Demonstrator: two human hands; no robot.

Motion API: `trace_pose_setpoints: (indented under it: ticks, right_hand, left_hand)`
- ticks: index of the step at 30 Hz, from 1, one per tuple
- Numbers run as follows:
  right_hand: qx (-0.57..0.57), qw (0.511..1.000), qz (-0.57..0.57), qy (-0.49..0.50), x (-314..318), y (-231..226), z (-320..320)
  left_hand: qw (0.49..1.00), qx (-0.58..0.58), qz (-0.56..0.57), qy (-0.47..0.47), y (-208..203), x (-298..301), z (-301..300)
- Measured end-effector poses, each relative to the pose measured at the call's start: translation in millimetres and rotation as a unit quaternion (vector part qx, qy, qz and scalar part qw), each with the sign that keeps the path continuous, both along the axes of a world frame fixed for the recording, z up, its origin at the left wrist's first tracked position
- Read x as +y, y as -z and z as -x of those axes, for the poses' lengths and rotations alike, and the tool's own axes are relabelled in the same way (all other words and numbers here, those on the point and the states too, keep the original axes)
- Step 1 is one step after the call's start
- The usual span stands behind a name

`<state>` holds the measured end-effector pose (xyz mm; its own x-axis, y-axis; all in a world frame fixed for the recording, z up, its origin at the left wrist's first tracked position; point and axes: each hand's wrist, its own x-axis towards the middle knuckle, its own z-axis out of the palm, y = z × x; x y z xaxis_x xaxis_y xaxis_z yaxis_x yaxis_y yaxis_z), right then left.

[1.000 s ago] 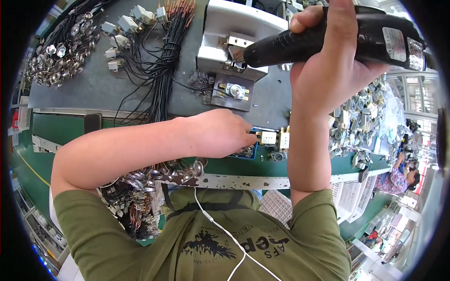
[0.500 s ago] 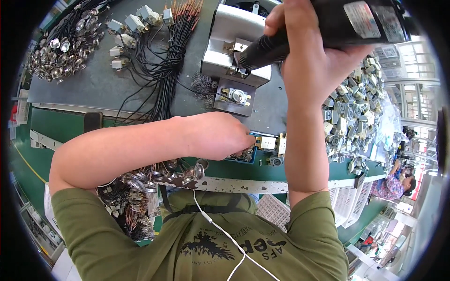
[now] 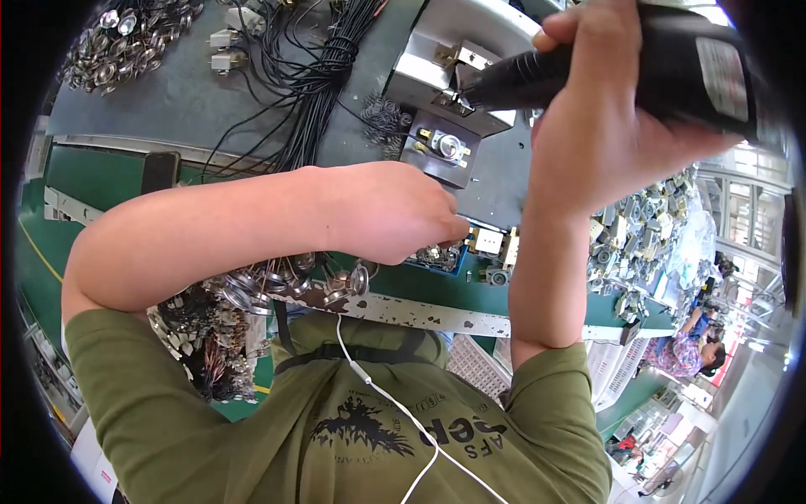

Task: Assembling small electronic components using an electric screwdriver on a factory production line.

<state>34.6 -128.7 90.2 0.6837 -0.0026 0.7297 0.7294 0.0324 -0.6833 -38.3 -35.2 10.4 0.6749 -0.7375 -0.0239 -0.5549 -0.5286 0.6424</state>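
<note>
My right hand (image 3: 600, 134) is gripped around a black electric screwdriver (image 3: 672, 67). Its tip points down at a grey metal fixture (image 3: 424, 59) on the bench. A small dark plate with a round brass part (image 3: 443, 147) lies just in front of that fixture. My left hand (image 3: 390, 210) is curled, knuckles up, at the near bench edge. Its fingertips rest by small white and brass parts (image 3: 485, 242); whether it holds one is hidden.
Black wire bundles (image 3: 311, 76) with white connectors (image 3: 222, 50) cross the grey mat. A heap of round metal parts (image 3: 126, 42) lies far left, springs (image 3: 382, 118) by the fixture, and several small assemblies (image 3: 638, 244) at right. A white earphone cable (image 3: 395, 403) runs down my green shirt.
My right hand with the screwdriver has come up closer to the camera and further right, its tip still at the fixture. My left hand stays at the bench edge.
</note>
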Motion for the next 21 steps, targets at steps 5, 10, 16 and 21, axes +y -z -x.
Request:
trace_pose_setpoints:
  ticks: [5, 10, 16, 21]
  right_hand:
    - [0.011, 1.000, 0.024, 0.004, -23, -5, -11]
    - [-0.059, 0.997, 0.025, -0.041, -27, -13, -26]
    - [0.006, 0.996, -0.059, -0.061, -15, -4, -26]
    - [0.030, 0.995, -0.077, -0.057, -10, -1, -25]
  left_hand:
    - [0.980, -0.118, 0.039, -0.156, -14, 28, -10]
    - [0.946, -0.220, 0.009, -0.237, -10, 54, -25]
    - [0.948, -0.215, 0.002, -0.234, -3, 51, -18]
    - [0.954, -0.185, -0.009, -0.236, -3, 50, -15]
